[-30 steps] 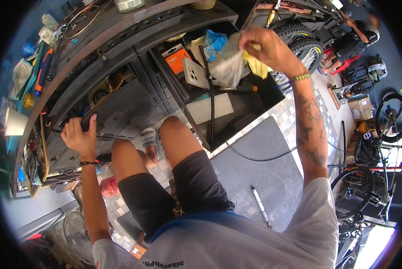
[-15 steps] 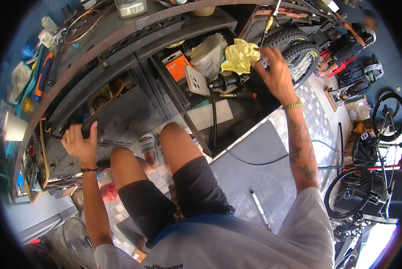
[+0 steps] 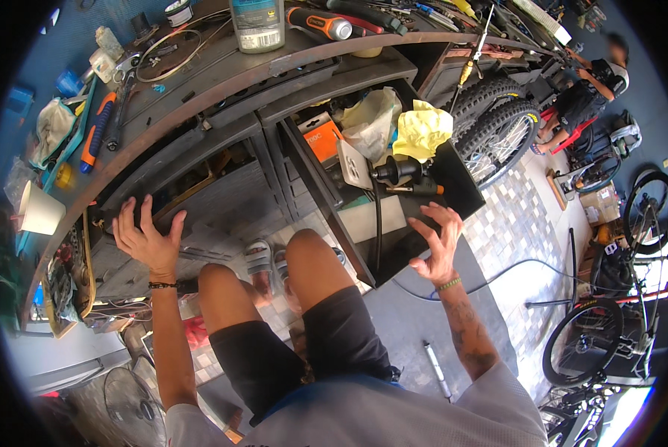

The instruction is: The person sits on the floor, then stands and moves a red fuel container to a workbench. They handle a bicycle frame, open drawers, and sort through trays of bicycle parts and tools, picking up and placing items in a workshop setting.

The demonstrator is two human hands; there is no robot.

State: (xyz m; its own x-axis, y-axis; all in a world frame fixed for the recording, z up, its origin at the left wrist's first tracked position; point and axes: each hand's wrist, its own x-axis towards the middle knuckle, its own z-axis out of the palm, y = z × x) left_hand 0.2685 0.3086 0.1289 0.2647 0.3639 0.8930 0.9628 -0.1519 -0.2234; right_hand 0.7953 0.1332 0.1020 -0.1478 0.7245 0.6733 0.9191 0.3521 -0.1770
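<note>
My left hand (image 3: 149, 237) has its fingers spread and holds nothing, by the edge of a dark cabinet compartment (image 3: 229, 205) on the left. Over the near right part of an open dark drawer (image 3: 353, 249) hovers my right hand (image 3: 438, 246), fingers apart and empty. In the drawer lie a crumpled yellow paper (image 3: 423, 132), a clear plastic bag (image 3: 371, 128), an orange box (image 3: 321, 138) and a pale flat piece with holes (image 3: 355, 165). Next to these are a black cylindrical part (image 3: 397, 171), a black tube (image 3: 379, 231) and a white sheet (image 3: 386, 217).
The bench above holds a bottle (image 3: 258, 26), an orange-and-black flashlight (image 3: 319, 24) and a blue-orange handled tool (image 3: 98, 132). Fat bicycle tires (image 3: 498, 123) stand right of the drawer. A person (image 3: 591, 89) sits far right, near bicycles. A white pen-like stick (image 3: 437, 370) lies on a grey mat.
My right hand has left the crumpled yellow paper and drawn back toward the drawer's near end. My left hand's fingers have spread from their curl at the cabinet edge. The view has shifted slightly.
</note>
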